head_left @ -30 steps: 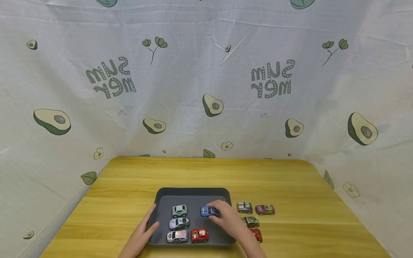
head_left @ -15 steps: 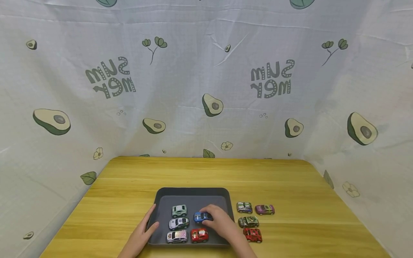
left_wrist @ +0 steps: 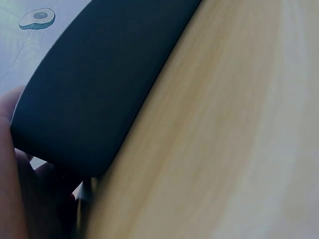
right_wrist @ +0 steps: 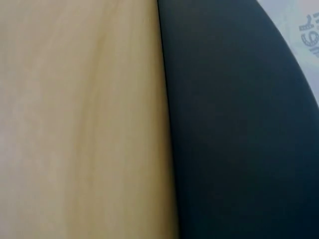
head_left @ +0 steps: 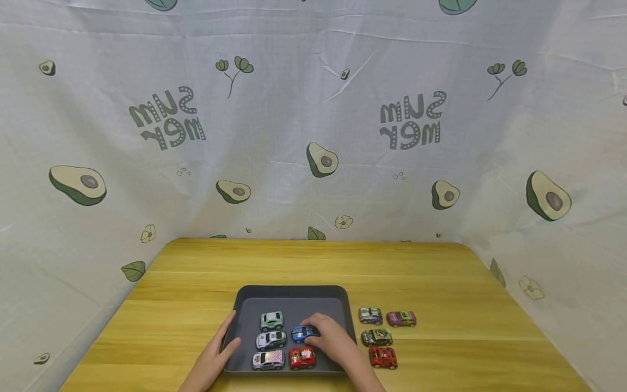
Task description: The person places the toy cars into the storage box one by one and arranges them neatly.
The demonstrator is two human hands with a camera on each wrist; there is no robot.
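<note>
My right hand (head_left: 330,338) pinches a blue toy car (head_left: 301,333) with white stripes, low over the dark grey tray (head_left: 294,291). Just below that car sits a red toy car (head_left: 302,358). To its left, a mint toy car (head_left: 271,320), a white toy car (head_left: 271,340) and a white-and-pink toy car (head_left: 268,360) form a column. My left hand (head_left: 211,358) holds the tray's left side, thumb over the rim; its fingers (left_wrist: 9,169) wrap the tray corner in the left wrist view. The right wrist view shows the tray's outer wall (right_wrist: 239,124) but no fingers.
Right of the tray, on the wooden table (head_left: 441,294), stand a white-green toy car (head_left: 370,315), a purple one (head_left: 401,318), a camouflage-green one (head_left: 377,337) and another red one (head_left: 383,357). An avocado-print cloth (head_left: 274,120) hangs behind the table.
My right hand has carried the blue car left and toward me, to a spot above the red car in the tray. My left hand stays on the tray.
</note>
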